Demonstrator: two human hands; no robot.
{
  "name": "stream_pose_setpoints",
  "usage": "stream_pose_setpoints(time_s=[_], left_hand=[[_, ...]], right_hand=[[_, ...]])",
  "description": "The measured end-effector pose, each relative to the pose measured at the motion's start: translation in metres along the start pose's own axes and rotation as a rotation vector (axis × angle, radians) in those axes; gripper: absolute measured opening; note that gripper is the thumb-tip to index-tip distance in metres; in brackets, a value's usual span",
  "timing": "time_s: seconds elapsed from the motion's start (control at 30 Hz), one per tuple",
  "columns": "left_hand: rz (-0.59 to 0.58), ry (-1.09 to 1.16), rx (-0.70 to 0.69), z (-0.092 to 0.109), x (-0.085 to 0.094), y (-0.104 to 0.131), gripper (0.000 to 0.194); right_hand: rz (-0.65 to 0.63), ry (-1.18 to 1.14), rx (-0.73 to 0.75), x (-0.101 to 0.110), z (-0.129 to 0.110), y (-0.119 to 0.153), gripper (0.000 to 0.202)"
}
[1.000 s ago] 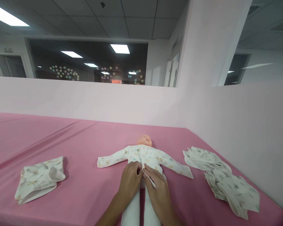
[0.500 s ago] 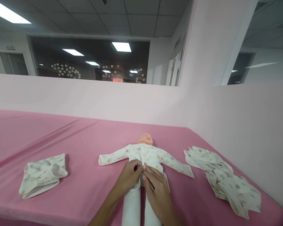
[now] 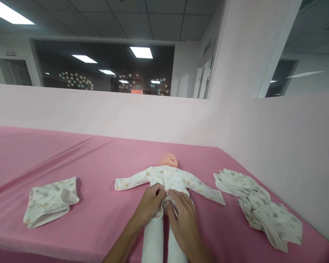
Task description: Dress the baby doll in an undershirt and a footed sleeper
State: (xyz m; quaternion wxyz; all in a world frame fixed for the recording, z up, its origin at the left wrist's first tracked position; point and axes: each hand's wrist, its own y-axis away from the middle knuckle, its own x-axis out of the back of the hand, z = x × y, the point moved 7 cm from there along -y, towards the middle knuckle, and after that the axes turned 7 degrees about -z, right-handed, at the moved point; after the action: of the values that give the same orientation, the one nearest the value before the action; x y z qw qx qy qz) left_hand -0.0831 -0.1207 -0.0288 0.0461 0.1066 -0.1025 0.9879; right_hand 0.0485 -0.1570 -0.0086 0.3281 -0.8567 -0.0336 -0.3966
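Head view: white, printed, long-sleeved fabric shirt (image 3: 176, 179), probably light, soft and limp (slack hem), best gripped at its front edges, where left hand (image 3: 148, 205) and right hand (image 3: 184, 215) pinch narrowly, lies around a peach-headed, white-legged doll (image 3: 170, 160) on pink cloth (image 3: 98, 175).

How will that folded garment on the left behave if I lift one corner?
The folded garment will probably flop and start to unfold, given its loose flap. It looks light, being thin cloth. Rolling seems unlikely, since it lies low and broad.
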Motion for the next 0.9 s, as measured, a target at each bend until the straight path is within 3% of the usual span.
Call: stream_pose_setpoints(time_s=[0.13,0.37,0.47,0.57,0.63,0.77,0.9], left_hand=[[-0.034,0.029,0.026,0.000,-0.001,0.000,0.021],[0.023,-0.017,-0.003,-0.001,-0.003,0.001,0.028],[0.050,-0.057,-0.028,0.006,-0.001,0.014,0.023],[0.125,-0.264,-0.092,0.008,0.008,0.036,0.019],[0.138,-0.393,-0.100,-0.001,0.014,0.052,0.022],[0.022,-0.431,0.020,-0.031,0.026,0.075,0.040],[-0.030,-0.485,0.150,-0.039,0.034,0.083,0.035]], right_hand=[[-0.004,-0.082,-0.008,-0.001,0.000,0.000,0.023],[0.026,-0.224,-0.136,-0.005,0.017,0.006,0.024],[0.023,-0.189,-0.099,-0.003,0.023,0.013,0.021],[0.034,-0.161,-0.071,0.006,0.031,0.025,0.015],[0.022,-0.165,-0.099,0.013,0.039,0.035,0.013],[-0.061,-0.195,-0.174,0.018,0.048,0.048,0.024],[-0.081,-0.206,-0.156,0.016,0.043,0.044,0.024]])
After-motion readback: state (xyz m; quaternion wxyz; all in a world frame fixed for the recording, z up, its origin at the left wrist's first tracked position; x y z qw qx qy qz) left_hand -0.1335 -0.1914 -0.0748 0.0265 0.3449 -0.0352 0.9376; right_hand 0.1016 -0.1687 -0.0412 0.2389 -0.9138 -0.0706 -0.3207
